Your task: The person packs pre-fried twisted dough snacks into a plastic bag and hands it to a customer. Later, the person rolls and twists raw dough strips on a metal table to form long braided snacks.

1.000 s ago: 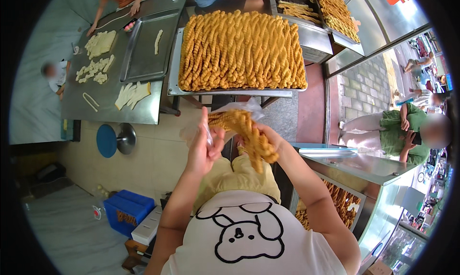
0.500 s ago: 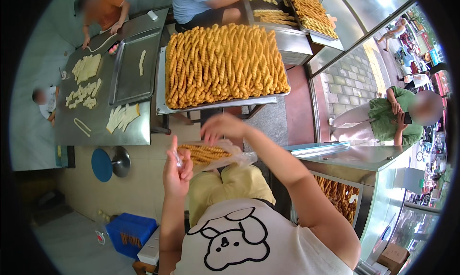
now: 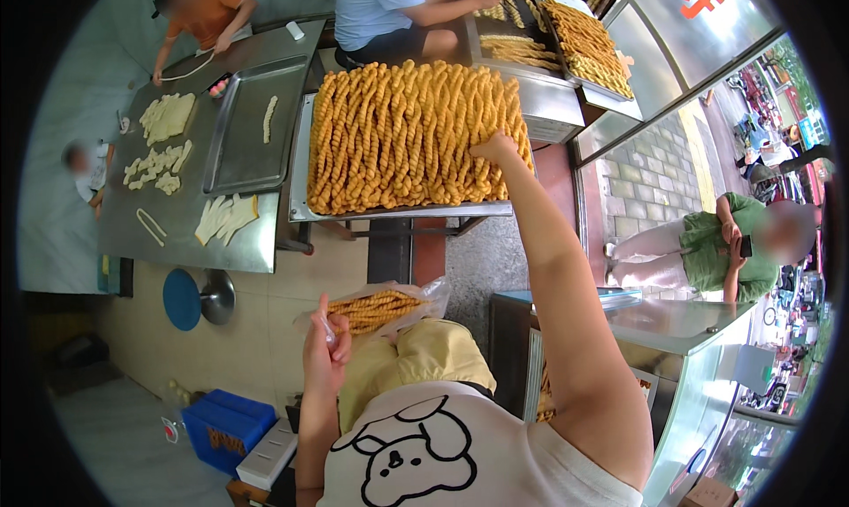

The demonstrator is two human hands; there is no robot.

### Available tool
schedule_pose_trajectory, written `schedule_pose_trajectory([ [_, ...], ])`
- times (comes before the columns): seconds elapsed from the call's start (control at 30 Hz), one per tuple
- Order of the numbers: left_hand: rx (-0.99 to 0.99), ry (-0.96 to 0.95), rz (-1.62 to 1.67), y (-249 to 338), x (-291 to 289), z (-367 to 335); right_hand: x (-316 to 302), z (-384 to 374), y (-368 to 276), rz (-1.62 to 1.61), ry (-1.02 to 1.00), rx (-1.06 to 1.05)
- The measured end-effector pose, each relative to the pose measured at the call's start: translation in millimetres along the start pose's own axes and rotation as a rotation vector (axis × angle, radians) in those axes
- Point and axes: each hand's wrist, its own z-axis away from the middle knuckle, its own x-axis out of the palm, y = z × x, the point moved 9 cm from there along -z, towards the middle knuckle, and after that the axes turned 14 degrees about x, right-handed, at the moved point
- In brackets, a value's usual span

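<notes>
My left hand (image 3: 325, 352) is closed on the rim of a clear plastic bag (image 3: 433, 297), in front of my lap. Inside the bag lie several golden fried dough twists (image 3: 376, 311). With my arm stretched far forward, my right hand (image 3: 495, 146) rests at the right part of a large tray (image 3: 301, 208) heaped with fried dough twists (image 3: 398, 136). Its fingers are bent down onto a twist there; their tips are partly hidden.
Left of the tray stands a metal table (image 3: 256, 251) with raw dough (image 3: 168, 118), an almost bare baking pan (image 3: 212, 184) and white gloves (image 3: 227, 217). Co-workers sit beyond. A blue round stool (image 3: 182, 299) and blue crate (image 3: 228, 427) are at left; a glass-topped counter (image 3: 672, 326) stands right.
My right hand has left the bag's opening and reached forward and right onto the heaped twists. My left hand keeps hold of the bag, slightly lower in view.
</notes>
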Motion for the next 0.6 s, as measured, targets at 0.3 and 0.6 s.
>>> schedule_pose_trajectory([
  [0.3,-0.053,0.059,0.066,-13,-5,-27,-37,67,44,-1.083,-0.592,-0.157],
  [0.6,-0.100,0.053,0.214,-33,13,-73,-59,333,84,-0.840,-1.104,-0.453],
])
